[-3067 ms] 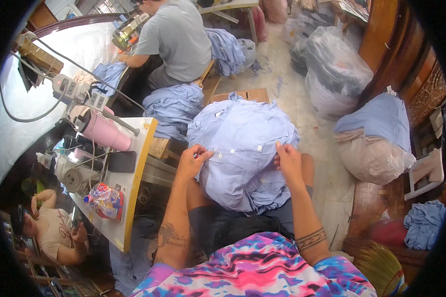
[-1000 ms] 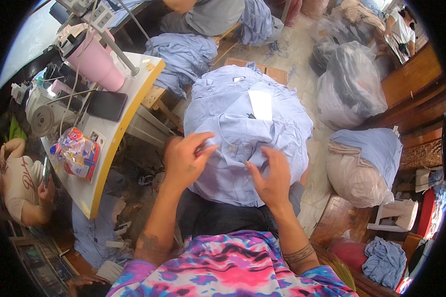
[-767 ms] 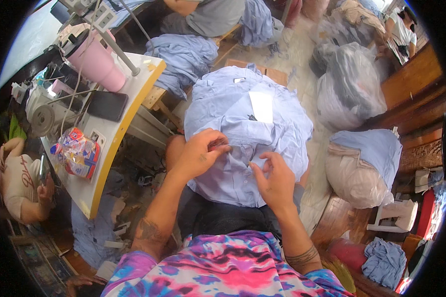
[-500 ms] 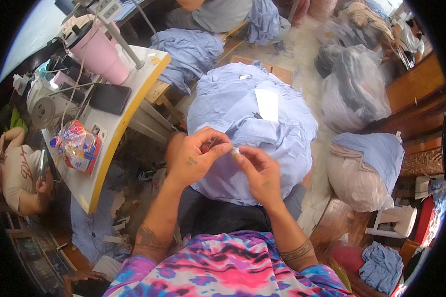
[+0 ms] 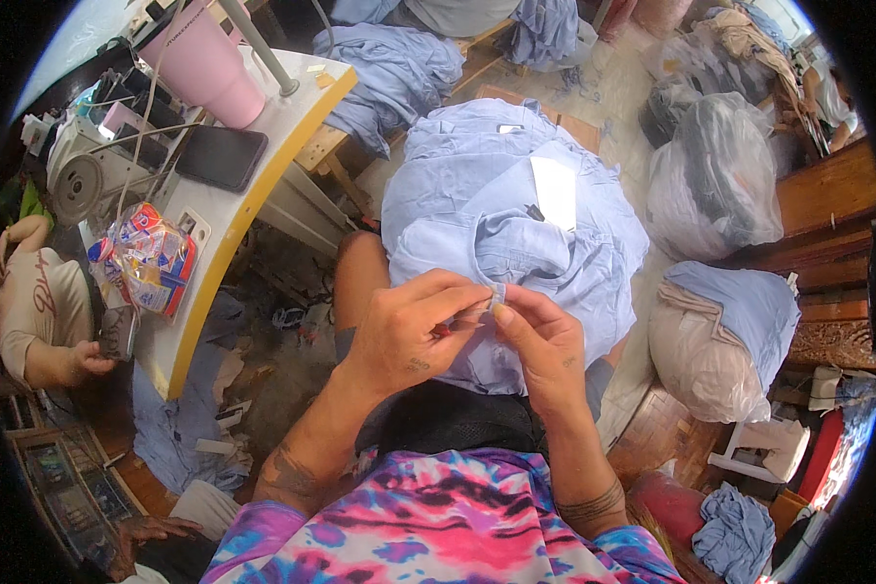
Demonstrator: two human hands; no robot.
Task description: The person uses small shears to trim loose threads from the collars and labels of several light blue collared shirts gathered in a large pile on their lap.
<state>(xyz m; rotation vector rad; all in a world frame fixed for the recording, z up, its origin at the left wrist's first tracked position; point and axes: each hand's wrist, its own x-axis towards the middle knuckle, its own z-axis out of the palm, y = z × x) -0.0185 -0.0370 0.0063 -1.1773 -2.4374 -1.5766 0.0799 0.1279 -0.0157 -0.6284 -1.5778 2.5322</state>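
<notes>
A light blue shirt [image 5: 516, 209] lies bunched on my lap, with a white label on its top. My left hand [image 5: 409, 326] and my right hand [image 5: 540, 341] meet at the shirt's near edge. Both pinch a small fold of the blue cloth between thumb and fingers, fingertips almost touching. A small dark red thing shows under my left fingers; I cannot tell what it is.
A white table with a yellow edge [image 5: 234, 224] stands at my left with a pink tumbler [image 5: 204, 58], a black phone [image 5: 219, 156], a snack bag [image 5: 146, 258] and a sewing machine [image 5: 92, 170]. Filled bags [image 5: 715, 175] stand to the right. Another person [image 5: 39, 311] sits at far left.
My hands slid from flat on the spread shirt toward its near edge, came together and pinched a fold. The view dipped and shifted closer over the lap.
</notes>
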